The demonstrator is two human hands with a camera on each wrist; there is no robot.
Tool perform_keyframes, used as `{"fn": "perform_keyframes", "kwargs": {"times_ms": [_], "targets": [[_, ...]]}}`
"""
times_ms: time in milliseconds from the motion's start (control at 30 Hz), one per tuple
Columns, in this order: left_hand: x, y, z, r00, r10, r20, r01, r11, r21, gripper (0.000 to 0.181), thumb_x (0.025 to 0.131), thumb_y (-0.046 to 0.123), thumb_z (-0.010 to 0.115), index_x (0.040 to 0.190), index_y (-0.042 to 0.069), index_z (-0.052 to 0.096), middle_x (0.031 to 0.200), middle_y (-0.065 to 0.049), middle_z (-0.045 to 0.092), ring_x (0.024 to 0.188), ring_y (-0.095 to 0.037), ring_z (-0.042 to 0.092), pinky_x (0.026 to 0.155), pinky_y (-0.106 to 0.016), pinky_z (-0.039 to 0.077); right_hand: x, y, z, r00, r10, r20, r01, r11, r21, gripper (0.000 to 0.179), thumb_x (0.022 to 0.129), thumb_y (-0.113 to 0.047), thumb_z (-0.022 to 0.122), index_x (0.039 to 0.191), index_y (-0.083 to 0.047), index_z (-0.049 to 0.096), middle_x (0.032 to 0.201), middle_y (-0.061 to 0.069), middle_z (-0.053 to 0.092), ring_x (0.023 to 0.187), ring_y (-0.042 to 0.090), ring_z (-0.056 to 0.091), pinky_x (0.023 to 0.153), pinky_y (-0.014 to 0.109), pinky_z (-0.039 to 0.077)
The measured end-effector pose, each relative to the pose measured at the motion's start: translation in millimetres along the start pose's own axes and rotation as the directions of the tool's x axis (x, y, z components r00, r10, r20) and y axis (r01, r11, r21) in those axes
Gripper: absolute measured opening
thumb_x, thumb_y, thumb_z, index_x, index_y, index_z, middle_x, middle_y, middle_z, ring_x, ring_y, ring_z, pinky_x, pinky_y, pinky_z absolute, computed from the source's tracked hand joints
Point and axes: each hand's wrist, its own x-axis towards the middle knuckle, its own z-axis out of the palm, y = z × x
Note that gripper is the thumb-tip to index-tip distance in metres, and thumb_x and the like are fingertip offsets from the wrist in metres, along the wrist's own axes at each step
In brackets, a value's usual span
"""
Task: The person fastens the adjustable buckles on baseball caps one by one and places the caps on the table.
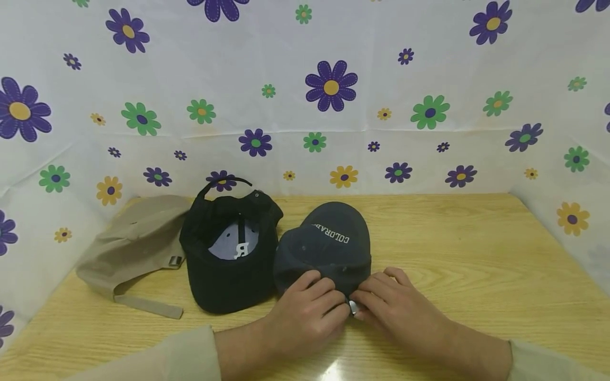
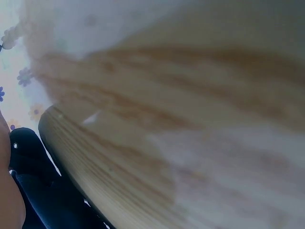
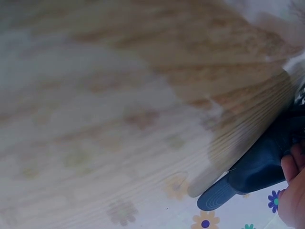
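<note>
A navy baseball cap (image 1: 329, 254) with white "COLORADO" lettering sits on the table, its brim pointing to the back. At its near edge is a small silver buckle (image 1: 353, 307) on the back strap. My left hand (image 1: 312, 312) grips the cap's near edge with curled fingers, just left of the buckle. From the right, my right hand (image 1: 400, 307) pinches the strap at the buckle. Most of the strap is hidden by the fingers. In the right wrist view, fingers (image 3: 293, 164) touch the navy cap (image 3: 259, 169) at the edge.
A black cap (image 1: 229, 286) lies upturned against the navy cap's left side, its strap sticking up. Farther left is a beige cap (image 1: 138, 243) with a loose strap and metal clasp. A flowered white cloth (image 1: 381, 42) stands behind the wooden table (image 1: 476, 254).
</note>
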Motion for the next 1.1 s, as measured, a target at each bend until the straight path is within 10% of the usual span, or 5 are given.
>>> {"fn": "perform_keyframes", "kwargs": {"times_ms": [1100], "targets": [[-1.5, -0.6, 1.2, 0.999, -0.047, -0.025, 0.047, 0.999, 0.008, 0.023, 0.093, 0.019, 0.053, 0.08, 0.019, 0.072, 0.08, 0.007, 0.067, 0.078, -0.015, 0.057, 0.078, -0.035, 0.043, -0.9, 0.7, 1.0, 1.0, 0.026, 0.0, -0.026, 1.0, 0.002, 0.029, 0.102, -0.038, 0.052, 0.107, -0.016, 0.07, 0.103, -0.01, 0.062, 0.095, 0.01, 0.056, 0.088, 0.036, 0.039]]}}
